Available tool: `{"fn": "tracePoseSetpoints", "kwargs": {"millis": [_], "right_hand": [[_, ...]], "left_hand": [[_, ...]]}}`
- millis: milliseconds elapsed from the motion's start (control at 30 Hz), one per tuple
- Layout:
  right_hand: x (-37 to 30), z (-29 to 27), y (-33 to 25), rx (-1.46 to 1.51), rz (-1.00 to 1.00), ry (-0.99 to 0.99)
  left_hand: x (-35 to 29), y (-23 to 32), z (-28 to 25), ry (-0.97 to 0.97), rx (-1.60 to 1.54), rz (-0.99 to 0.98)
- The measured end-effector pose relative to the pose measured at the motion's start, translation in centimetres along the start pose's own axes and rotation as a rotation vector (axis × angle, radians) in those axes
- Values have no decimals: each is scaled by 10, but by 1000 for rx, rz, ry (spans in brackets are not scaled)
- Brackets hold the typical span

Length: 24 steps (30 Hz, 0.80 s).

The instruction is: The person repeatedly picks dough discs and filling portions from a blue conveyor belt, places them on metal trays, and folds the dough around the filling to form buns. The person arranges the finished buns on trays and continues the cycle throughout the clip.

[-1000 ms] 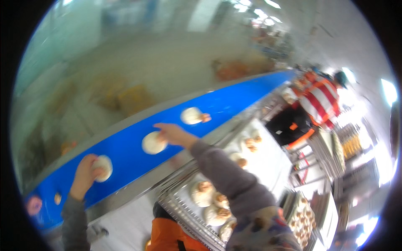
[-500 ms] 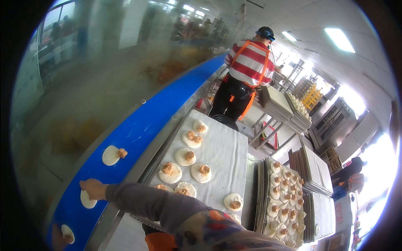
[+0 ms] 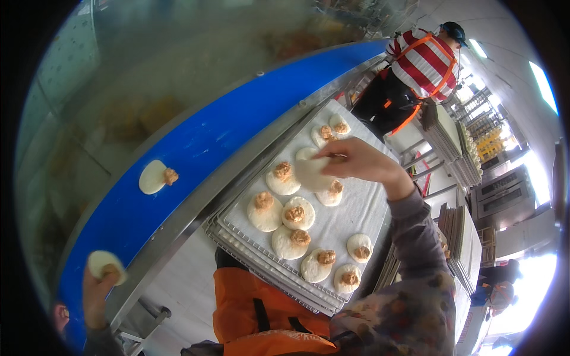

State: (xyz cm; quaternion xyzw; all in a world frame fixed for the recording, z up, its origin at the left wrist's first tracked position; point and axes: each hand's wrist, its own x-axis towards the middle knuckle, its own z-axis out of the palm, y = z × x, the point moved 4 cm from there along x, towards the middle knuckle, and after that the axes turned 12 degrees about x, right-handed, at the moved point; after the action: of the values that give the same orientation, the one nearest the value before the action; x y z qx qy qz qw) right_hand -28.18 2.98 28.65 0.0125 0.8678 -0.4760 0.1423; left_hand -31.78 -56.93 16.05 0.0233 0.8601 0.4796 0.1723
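My right hand [image 3: 362, 160] is over the tray, its fingers pinching a thin round of pale dough [image 3: 312, 176] by the edge. That round is slightly blurred and partly covers those below. On the lined wire tray [image 3: 380, 204] lie several dough rounds, most with a lump of brownish filling [image 3: 298, 213] visible. At the lower left, my left hand [image 3: 98, 293] is closed on another dough round [image 3: 107, 266], held over the blue conveyor belt [image 3: 208, 133]. Farther up the belt lies a dough round with filling [image 3: 153, 177] at its edge.
A metal rail [image 3: 178, 222] runs between belt and tray. Another person's hand [image 3: 61, 315] shows at the lower left edge. A person in a striped top [image 3: 424, 65] stands beyond the tray. Stacked trays [image 3: 466, 237] and an oven [image 3: 504, 196] are at the right.
My right hand has swung from the belt to over the tray, carrying a dough round. My left hand has come further into view with its round. The view has turned and shifted.
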Motion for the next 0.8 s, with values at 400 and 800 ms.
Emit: {"fn": "tracePoseSetpoints", "kwargs": {"millis": [400, 800], "right_hand": [[-20, -73, 235, 517, 276, 400], [0, -53, 230, -192, 104, 474]], "left_hand": [[50, 269, 370, -1072, -148, 459], [49, 247, 494, -456, 748, 1208]]}}
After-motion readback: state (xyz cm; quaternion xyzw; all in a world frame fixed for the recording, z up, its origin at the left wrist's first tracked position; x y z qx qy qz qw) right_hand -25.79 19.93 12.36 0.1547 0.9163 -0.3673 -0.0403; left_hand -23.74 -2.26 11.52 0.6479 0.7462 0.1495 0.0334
